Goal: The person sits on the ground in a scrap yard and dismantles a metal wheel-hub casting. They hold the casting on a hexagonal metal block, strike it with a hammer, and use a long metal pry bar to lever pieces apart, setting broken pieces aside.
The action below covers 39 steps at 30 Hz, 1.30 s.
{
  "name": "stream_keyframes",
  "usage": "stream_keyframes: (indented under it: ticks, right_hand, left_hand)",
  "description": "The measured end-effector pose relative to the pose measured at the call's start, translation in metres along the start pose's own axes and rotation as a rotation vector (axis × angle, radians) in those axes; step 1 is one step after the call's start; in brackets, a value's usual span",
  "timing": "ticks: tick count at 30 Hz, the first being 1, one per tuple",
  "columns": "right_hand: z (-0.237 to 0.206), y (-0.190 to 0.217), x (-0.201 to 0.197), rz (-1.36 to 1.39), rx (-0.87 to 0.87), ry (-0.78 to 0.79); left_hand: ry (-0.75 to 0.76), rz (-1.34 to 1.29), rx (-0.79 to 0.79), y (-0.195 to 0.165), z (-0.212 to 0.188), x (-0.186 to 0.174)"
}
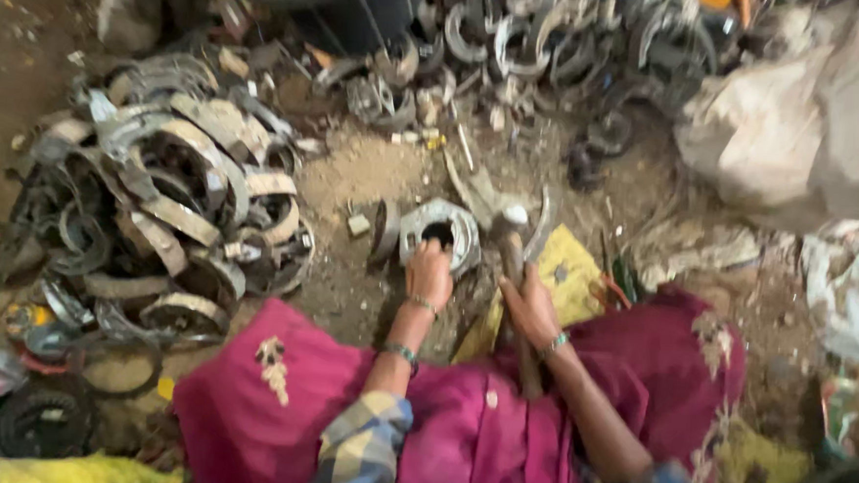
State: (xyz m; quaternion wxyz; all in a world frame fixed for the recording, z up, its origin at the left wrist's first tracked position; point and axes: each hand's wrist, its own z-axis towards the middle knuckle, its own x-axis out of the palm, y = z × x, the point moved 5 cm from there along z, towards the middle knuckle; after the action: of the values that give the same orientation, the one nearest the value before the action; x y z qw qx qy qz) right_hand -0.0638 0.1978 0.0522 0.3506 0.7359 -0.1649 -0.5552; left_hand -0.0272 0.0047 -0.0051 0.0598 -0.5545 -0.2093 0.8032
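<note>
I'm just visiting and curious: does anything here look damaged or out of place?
The curved metal bands lie tangled and rusty in a heap on the dirt floor. The ring-shaped metal part under the left hand looks worn.

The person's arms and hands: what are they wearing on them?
Both forearms are bare below rolled-up checked sleeves in blue, white and yellowish plaid, clearest on the left sleeve. The left hand has a thin bangle at the wrist and a greenish beaded band further up the forearm. The right hand has a greenish bangle at the wrist. No gloves.
</note>
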Motion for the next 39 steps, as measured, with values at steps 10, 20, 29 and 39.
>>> stream_keyframes:
  ticks: [10,20,29,39]
  right_hand:
    - [-0.043,0.088,-0.139,0.695,-0.408,-0.342]
    - [-0.004,0.008,0.005,-0.118,-0.045,0.06]
    - [-0.04,0.079,-0.092,0.578,-0.282,-0.264]
    - [-0.003,0.013,0.001,0.025,-0.101,-0.081]
  left_hand:
    - [0.087,-0.107,0.0,-0.006,-0.005,-0.011]
    - [0.128,0.012,-0.019,-0.001,-0.005,0.004]
    - [0.135,-0.075,-0.038,-0.005,-0.003,-0.008]
    - [0.04,-0.022,-0.02,0.003,-0.005,0.008]
